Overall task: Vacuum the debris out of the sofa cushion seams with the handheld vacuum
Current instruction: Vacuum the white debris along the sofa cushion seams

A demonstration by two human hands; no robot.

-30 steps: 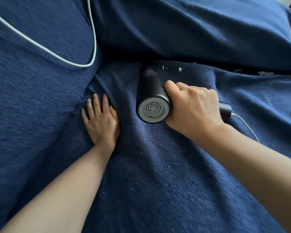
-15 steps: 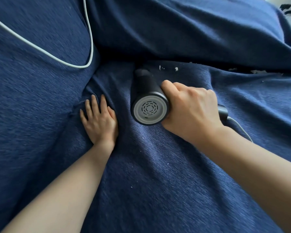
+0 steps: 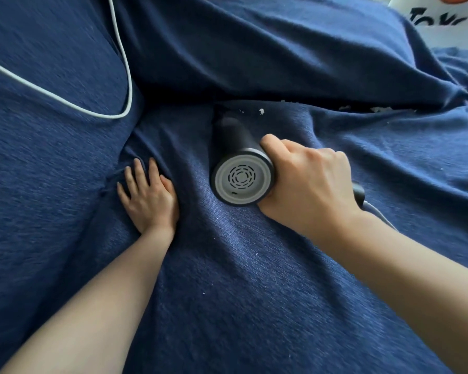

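While my right hand (image 3: 305, 184) is wrapped around the handle of the handheld vacuum (image 3: 239, 160), thumb up along the black barrel and the rest of the fingers curled tight round the grip, my left hand (image 3: 149, 197) is just lying flat on the seat cushion (image 3: 254, 279), fingers straight and a bit spread, holding nothing. Fingertips of that hand sit right at the crease where the seat meets the side cushion (image 3: 38, 171), pressing the blue fabric down so it puckers around them.

Vacuum's pointing away from me, grey vented back end facing up at the camera, nozzle end down at the seam (image 3: 322, 105) between the seat and the back cushion (image 3: 254, 49). It's dark and a little blurry there so I honestly can't say if the tip is touching the fabric or just above it.

White bits of debris (image 3: 261, 111) sit just right of the nozzle, and there's more further right along the same seam. Tiny white specks on the seat too.

A white cable (image 3: 65, 102) loops across the side cushion, and a grey cord (image 3: 376, 210) comes out of the handle end behind my right wrist
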